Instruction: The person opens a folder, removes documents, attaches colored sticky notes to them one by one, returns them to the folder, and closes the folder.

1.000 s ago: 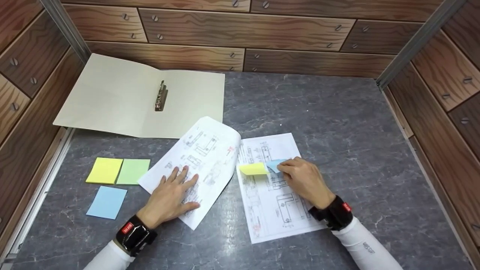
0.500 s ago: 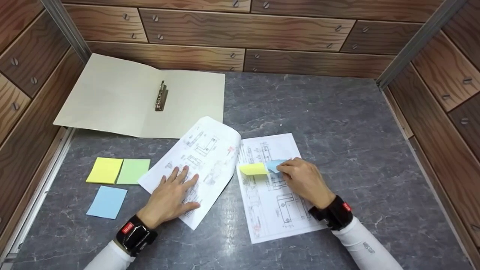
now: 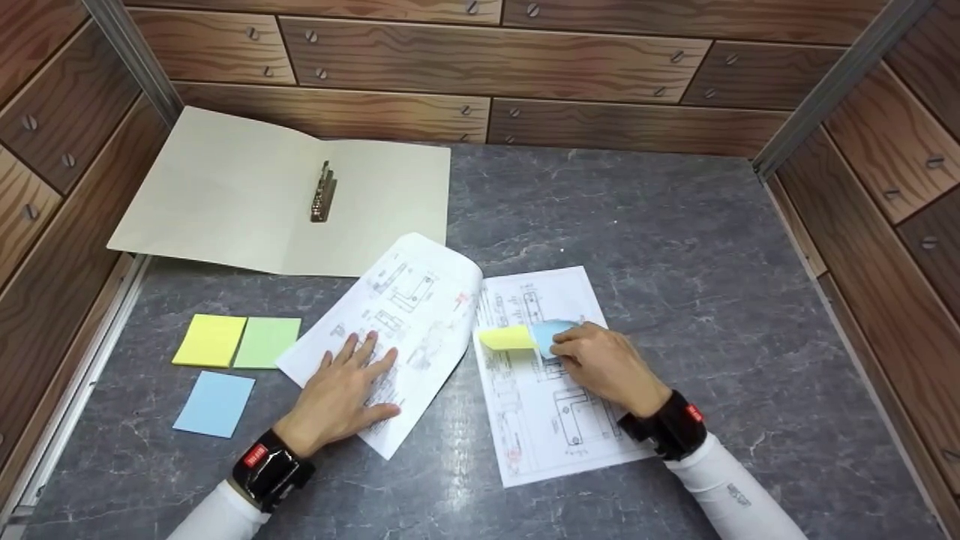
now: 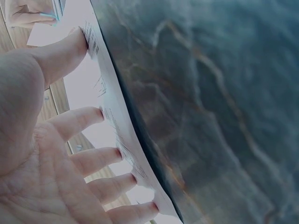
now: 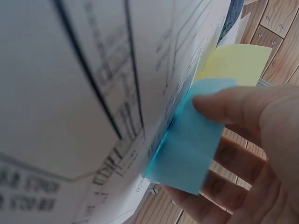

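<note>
My left hand (image 3: 337, 397) rests with spread fingers on a printed drawing sheet (image 3: 420, 322) that curls up along its right side. In the left wrist view the fingertips (image 4: 77, 39) touch that page near its edge. My right hand (image 3: 611, 367) pinches a blue sticky note (image 3: 550, 335) over a second drawing sheet (image 3: 525, 420). The right wrist view shows the thumb on the near face of the blue note (image 5: 187, 144), whose far edge lies along the paper. Just left of it, a yellow sticky note (image 3: 506, 337) stands partly raised from the same sheet.
An open beige folder (image 3: 225, 187) with a metal clip (image 3: 322, 193) lies at the back left, overlapped by the left sheet. Yellow (image 3: 208, 340), green (image 3: 268, 343) and blue sticky pads (image 3: 214, 403) lie left of my left hand. Wood-patterned walls (image 3: 495, 60) enclose the grey table (image 3: 660, 217).
The fingers of my right hand have slid slightly toward me along the blue sticky note, so more of the note shows. My left hand and the sheets have stayed put.
</note>
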Tool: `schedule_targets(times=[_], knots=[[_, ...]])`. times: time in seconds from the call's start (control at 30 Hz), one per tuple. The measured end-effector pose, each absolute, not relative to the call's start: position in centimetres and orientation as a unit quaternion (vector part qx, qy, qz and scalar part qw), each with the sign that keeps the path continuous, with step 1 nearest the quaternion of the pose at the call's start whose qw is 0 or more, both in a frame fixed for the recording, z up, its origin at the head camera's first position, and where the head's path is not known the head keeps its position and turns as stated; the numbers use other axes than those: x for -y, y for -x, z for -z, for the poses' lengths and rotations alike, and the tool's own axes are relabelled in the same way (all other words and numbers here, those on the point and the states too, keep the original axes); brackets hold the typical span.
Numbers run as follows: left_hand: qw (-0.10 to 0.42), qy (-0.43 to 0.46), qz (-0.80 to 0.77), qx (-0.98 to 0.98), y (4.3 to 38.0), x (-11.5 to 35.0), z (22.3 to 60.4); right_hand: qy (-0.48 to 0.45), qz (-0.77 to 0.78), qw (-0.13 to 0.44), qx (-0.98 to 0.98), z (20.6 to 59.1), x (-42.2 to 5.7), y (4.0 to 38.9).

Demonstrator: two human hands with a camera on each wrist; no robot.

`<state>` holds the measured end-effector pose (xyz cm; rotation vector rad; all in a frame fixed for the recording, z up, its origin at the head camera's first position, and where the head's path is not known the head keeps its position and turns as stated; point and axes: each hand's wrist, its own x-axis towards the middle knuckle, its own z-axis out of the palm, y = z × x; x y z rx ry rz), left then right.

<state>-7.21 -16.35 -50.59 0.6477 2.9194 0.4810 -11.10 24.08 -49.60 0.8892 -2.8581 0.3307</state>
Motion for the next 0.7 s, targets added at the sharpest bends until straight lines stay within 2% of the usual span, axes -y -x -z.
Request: schedule_targets(times=[0.1, 0.4, 0.7], knots=[[0.056, -0.214, -0.158, -0.962, 7.19, 16.33, 50.61, -0.293, -0.108, 0.053, 0.948, 49.62, -24.11, 11.05], [0.057, -0.205, -0.162, -0.964, 7.18, 16.25, 50.58, -0.316, -0.101, 0.063, 0.941, 49.60, -24.30, 11.04], [0.058, -0.209, -0.160, -0.963, 7.27, 16.25, 50.57, -0.320, -0.112, 0.018, 0.941, 49.14, -24.70, 11.38]])
